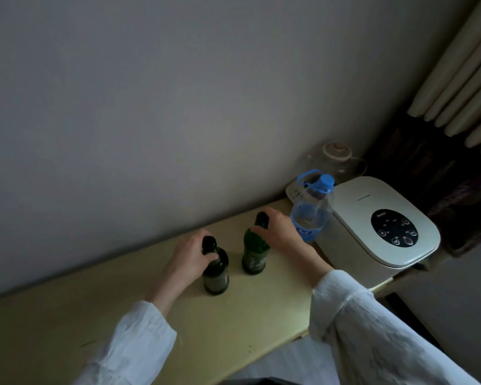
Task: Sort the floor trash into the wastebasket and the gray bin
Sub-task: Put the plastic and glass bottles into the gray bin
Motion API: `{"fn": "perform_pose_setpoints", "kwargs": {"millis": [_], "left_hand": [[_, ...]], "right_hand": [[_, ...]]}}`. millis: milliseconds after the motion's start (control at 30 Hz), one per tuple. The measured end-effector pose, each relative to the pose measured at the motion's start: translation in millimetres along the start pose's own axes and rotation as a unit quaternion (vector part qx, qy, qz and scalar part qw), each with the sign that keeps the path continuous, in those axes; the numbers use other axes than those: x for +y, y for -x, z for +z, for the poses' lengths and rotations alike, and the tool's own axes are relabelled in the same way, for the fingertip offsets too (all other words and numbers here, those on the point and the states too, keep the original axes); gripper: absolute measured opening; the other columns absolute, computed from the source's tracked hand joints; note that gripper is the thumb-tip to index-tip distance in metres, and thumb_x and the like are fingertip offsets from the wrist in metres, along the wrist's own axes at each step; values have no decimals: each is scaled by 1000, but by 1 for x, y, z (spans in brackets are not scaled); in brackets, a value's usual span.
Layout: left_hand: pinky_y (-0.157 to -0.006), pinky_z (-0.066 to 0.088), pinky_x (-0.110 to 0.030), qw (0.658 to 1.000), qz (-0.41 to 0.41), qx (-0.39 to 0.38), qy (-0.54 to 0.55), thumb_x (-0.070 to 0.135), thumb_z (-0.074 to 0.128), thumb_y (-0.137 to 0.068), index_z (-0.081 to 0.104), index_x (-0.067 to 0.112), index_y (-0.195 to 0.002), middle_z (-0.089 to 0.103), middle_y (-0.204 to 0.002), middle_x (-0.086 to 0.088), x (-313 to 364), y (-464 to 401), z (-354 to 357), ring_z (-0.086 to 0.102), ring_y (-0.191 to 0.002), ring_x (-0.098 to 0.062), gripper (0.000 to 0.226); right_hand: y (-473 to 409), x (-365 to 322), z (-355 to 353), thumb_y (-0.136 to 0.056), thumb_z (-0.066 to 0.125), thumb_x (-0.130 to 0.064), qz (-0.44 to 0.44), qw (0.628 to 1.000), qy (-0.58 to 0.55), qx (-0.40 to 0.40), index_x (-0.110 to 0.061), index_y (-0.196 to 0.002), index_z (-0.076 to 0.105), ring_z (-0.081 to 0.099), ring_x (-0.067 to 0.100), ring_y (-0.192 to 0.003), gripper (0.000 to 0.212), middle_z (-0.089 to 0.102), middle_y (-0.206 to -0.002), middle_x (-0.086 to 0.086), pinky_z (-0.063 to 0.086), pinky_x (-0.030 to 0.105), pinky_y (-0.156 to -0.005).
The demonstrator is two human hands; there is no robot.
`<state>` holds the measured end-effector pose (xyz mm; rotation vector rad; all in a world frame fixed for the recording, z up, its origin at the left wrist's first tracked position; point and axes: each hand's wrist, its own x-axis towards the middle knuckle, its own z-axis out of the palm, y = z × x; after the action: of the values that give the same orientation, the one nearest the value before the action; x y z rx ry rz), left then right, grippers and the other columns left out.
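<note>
Two dark green glass bottles stand upright on a pale yellow tabletop (100,309) against the wall. My left hand (185,259) is wrapped around the neck of the left bottle (216,276). My right hand (281,232) grips the neck of the right bottle (253,252). Both bottles rest on the table surface, about a hand's width apart. No wastebasket or gray bin shows in the head view, and no floor trash is visible.
A clear water jug with a blue cap and handle (313,207) stands just right of my right hand. Beside it sits a cream appliance with a round black control panel (383,226). A glass teapot (336,159) is in the corner; curtains (461,87) hang at the right.
</note>
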<state>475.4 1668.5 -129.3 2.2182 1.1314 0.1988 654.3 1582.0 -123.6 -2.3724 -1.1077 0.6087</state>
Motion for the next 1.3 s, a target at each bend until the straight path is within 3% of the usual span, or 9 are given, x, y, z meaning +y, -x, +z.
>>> {"fn": "perform_pose_setpoints", "kwargs": {"millis": [100,200,400,567,733,867,1067,1300], "left_hand": [[-77,39,-24,1000,13,11,-12,20,75,-76,62,12,-102,65,-105,-5,6,-3,3,58,-99,-22,31],[-81,43,-28,999,36,-11,-30,23,75,-75,62,15,-103,65,-107,-6,16,1,9,57,-100,-22,31],[-81,44,-30,994,91,-34,-41,29,75,-75,62,20,-104,64,-107,-2,68,29,26,56,-97,-17,33],[-77,40,-25,982,170,-61,-46,27,77,-73,65,15,-102,68,-102,-4,145,82,70,55,-89,-17,33],[-76,34,-23,967,227,-105,-46,24,75,-75,64,13,-104,66,-101,-4,225,149,143,57,-99,-22,32],[-76,40,-27,945,271,-182,-36,26,77,-73,62,20,-94,65,-92,1,280,199,213,57,-92,-19,26],[-64,38,-25,894,340,-288,-44,32,81,-67,56,20,-80,62,-74,5,357,262,322,58,-74,-13,31],[-63,42,-26,866,331,-367,-70,33,79,-70,55,16,-79,62,-75,3,420,301,457,58,-75,-15,31]], "right_hand": [[5,4,1,-89,61,-26,-13,999,-31,28,-5,-110,55,58,31,-100,30,60,-110,15,51,41,-81],[37,24,-5,-89,61,-24,-5,997,-56,54,-3,-98,55,58,27,-88,24,59,-98,11,48,34,-71],[138,91,-57,-84,67,-25,51,978,-120,161,-11,-87,58,64,26,-75,17,64,-81,8,53,40,-72],[231,162,-94,-84,67,-31,86,964,-103,231,-5,-95,63,60,22,-83,29,65,-89,8,49,35,-76],[341,251,-117,-84,66,-28,155,943,-93,278,-4,-94,62,57,23,-90,26,63,-93,9,38,26,-78],[425,319,-124,-84,67,-28,233,916,-99,312,-6,-94,63,57,21,-92,24,64,-94,8,36,23,-77],[524,407,-120,-84,64,-33,372,855,-114,343,-19,-86,56,55,17,-89,17,56,-86,-4,31,21,-73],[591,505,-108,-85,65,-31,516,758,-172,359,-20,-89,52,55,18,-96,17,56,-93,-4,37,24,-79]]}}
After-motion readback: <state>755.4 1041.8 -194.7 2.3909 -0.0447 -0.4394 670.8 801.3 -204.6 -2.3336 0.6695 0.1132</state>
